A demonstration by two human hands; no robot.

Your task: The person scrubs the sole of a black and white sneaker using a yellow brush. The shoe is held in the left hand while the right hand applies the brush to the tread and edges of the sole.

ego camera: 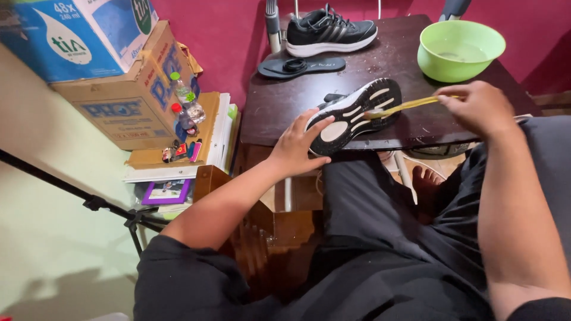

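at the near edge of the dark table [279, 101], a black shoe [351, 116] lies sole up, its long axis running from seven toward two o'clock. the left hand [297, 142] presses spread fingers on its near end. the right hand [479, 107] pinches a yellow brush [404, 107], bristles hidden against the sole. beyond, at one o'clock, a green bowl [461, 50].

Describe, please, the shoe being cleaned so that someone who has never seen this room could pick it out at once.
On the dark wooden table, at its near edge, a black shoe lies tipped on its side, white sole facing the camera. The left hand steadies it while the right hand holds a yellow brush to the sole. The other shoe stands upright at the far edge.
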